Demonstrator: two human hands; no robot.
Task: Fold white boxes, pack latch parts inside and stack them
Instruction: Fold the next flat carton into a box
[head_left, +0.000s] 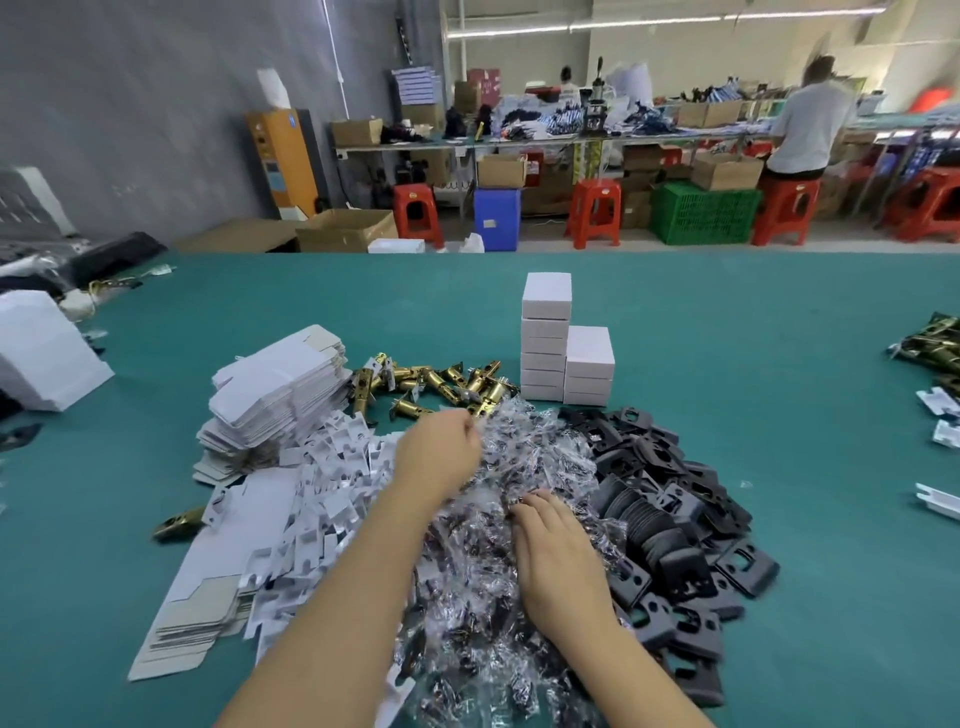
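Note:
A heap of small clear plastic bags (524, 467) holding dark screws lies in front of me on the green table (727, 332). My left hand (441, 449) reaches over its far edge, fingers curled and pinching a bag. My right hand (553, 545) rests flat on the heap with fingers spread. Brass latch bolts (436, 384) lie beyond. Black strike plates (675, 525) pile up at the right. Flat white box blanks (280, 389) are stacked at the left, with white card inserts (332, 483) beside them. Two stacks of folded white boxes (563, 353) stand behind.
A white paper stack (41, 348) sits at the far left edge. More brass parts (930, 343) and white pieces (940, 415) lie at the right edge. Beyond the table are cardboard boxes, red stools (595, 210), a green crate and a seated person (810, 124).

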